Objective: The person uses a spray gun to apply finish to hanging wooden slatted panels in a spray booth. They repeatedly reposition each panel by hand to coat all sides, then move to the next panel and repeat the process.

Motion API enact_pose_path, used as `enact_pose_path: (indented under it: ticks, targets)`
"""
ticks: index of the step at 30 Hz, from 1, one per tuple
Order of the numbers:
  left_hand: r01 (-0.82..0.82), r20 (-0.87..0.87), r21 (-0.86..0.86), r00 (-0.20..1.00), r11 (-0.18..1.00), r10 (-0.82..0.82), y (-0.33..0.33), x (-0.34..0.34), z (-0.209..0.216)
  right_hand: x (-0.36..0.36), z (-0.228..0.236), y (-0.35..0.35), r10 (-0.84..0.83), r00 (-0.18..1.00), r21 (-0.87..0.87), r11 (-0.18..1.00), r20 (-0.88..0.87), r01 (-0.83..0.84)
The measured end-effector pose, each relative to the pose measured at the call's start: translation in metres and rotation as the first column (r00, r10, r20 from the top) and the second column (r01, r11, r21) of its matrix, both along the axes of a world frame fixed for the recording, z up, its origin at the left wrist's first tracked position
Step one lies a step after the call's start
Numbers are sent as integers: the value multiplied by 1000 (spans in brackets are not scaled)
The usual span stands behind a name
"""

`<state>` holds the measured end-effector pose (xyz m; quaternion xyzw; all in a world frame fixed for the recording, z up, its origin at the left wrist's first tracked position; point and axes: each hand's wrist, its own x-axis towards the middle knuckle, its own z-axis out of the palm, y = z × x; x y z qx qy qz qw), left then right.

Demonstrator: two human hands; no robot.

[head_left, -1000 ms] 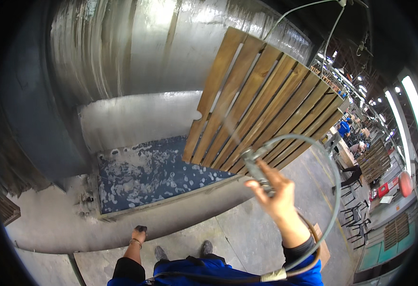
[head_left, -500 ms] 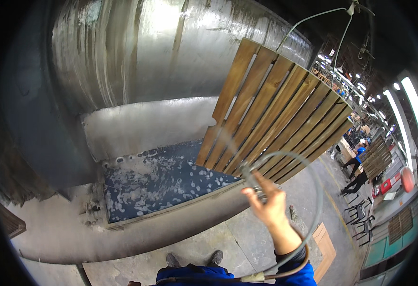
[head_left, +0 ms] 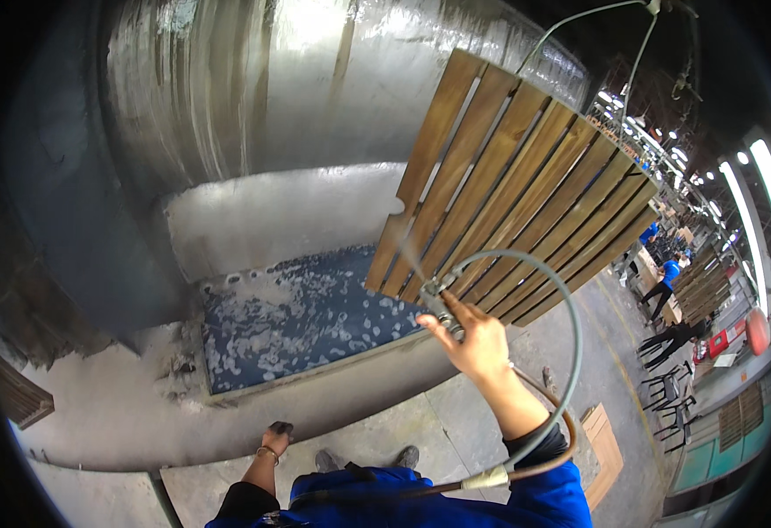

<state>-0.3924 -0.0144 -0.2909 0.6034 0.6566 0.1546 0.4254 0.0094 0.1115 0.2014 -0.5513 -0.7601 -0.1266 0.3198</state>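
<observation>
My right hand [head_left: 478, 345] is wrapped round a metal spray gun [head_left: 442, 308], with a looped grey hose [head_left: 573, 327] running back along my forearm. A pale mist leaves the nozzle and meets the lower left slats of a brown slatted wooden panel [head_left: 513, 189]. The panel hangs tilted from wires [head_left: 632, 75], and its left slat has a rounded notch. My left hand [head_left: 276, 438] is low, above the floor near the trough's front, its fingers curled; dark patches show at the fingertips, and whether it holds anything is unclear.
A trough of dark, foam-flecked liquid [head_left: 315, 326] lies beyond a rounded front ledge [head_left: 130, 436], below a stained metal wall [head_left: 227, 97]. A flat board [head_left: 603, 449] lies on the floor at right. People in blue [head_left: 664, 286] and stacked black frames [head_left: 664, 396] are further off.
My right hand and the spray gun have moved slightly left and up, with mist still coming out. My left hand has come into view at the bottom. The panel appears higher in the picture.
</observation>
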Motion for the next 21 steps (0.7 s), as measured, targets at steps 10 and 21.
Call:
enact_pose_path:
  ticks: [10,21]
  targets:
    - [-506,-299,-695,850,511,434,-188,-73,-13,24,-106,-14,-199,915,-595,802,-350,-53]
    - [-487,-316,-591,873,643,370,-77,-16,-15,123,181,-117,362,674,324,927,-643,-189]
